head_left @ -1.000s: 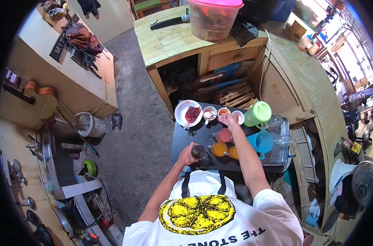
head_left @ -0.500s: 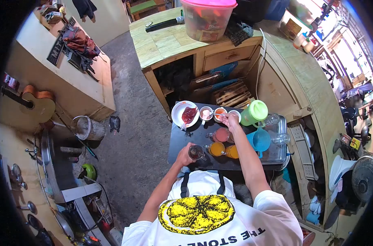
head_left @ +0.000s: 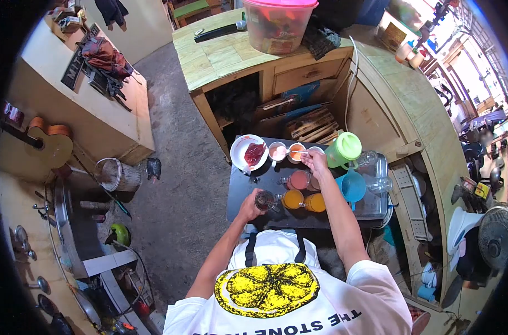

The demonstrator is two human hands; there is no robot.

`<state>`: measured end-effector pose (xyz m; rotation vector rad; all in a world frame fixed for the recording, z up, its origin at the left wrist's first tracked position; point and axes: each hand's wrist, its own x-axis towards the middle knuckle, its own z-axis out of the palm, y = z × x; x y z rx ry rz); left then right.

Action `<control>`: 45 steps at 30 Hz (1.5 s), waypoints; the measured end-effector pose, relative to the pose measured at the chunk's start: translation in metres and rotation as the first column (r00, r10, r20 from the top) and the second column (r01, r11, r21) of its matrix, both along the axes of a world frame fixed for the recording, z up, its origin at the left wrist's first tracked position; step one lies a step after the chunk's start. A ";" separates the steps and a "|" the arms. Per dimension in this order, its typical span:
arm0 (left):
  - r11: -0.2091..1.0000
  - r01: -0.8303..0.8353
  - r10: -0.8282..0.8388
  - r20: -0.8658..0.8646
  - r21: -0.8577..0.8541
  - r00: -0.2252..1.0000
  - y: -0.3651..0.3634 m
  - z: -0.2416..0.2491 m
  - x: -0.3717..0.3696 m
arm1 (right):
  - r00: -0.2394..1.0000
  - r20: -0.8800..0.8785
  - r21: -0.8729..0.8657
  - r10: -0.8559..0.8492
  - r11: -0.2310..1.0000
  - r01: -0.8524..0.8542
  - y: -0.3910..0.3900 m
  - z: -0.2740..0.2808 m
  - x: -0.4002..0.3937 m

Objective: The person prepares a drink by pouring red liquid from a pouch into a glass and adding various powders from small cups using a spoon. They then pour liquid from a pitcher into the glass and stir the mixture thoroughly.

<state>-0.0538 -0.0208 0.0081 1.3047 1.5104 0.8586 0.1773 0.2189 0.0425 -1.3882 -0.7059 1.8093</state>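
Observation:
My left hand (head_left: 250,206) is wrapped round a glass mug (head_left: 264,200) with dark contents at the table's near left. In my right hand (head_left: 316,160) is a spoon (head_left: 294,151), pinched by its handle, its bowl end near a white cup with pale pink contents (head_left: 277,151). A cup with orange contents (head_left: 297,152) stands just under the spoon. Beside the cups, a white bowl (head_left: 238,151) holds a dark red bag. Two glasses of orange drink (head_left: 292,199) and a glass of pink drink (head_left: 299,180) stand between my hands.
A green pitcher (head_left: 344,148), a blue pitcher (head_left: 353,186) and clear glasses (head_left: 381,185) stand on a metal tray at the right of the black table (head_left: 240,187). A wooden counter (head_left: 220,61) with a pink-lidded tub (head_left: 278,28) is beyond. A fan (head_left: 493,237) stands far right.
The view has shifted slightly, moving the table a little up and left. My right hand still holds the spoon over the cups, and my left hand still grips the mug.

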 end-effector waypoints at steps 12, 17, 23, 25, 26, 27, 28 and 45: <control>1.000 -0.007 0.007 0.114 0.001 0.993 0.001 -0.019 -0.003 | 0.971 -0.018 0.052 0.238 0.970 -0.237 -0.023 0.049 0.006; 1.000 -0.028 0.029 0.073 -0.007 0.997 0.002 -0.024 -0.002 | 0.899 0.006 0.060 0.437 0.898 -0.437 -0.044 0.073 -0.005; 1.000 -0.030 0.030 0.052 -0.004 0.998 0.001 -0.030 -0.001 | 0.756 0.193 0.045 0.626 0.764 -0.644 -0.066 0.078 -0.018; 0.998 -0.040 0.035 0.101 0.049 0.994 -0.001 -0.034 -0.001 | 0.697 0.310 0.092 0.647 0.709 -0.699 -0.074 0.074 -0.021; 0.998 -0.037 0.031 0.116 0.046 0.993 -0.001 -0.036 -0.001 | 0.680 0.368 0.164 0.634 0.676 -0.719 -0.080 0.071 -0.022; 0.999 -0.033 0.027 0.131 0.044 0.991 -0.001 -0.043 -0.001 | 0.664 0.425 0.233 0.615 0.635 -0.737 -0.088 0.070 -0.024; 0.999 -0.030 0.024 0.146 0.042 0.989 0.000 -0.043 -0.001 | 0.649 0.480 0.298 0.590 0.586 -0.753 -0.096 0.074 -0.029; 1.000 -0.003 0.008 0.166 -0.031 0.986 -0.003 -0.054 -0.003 | 0.739 0.547 0.614 0.394 0.412 -0.674 -0.120 0.108 -0.024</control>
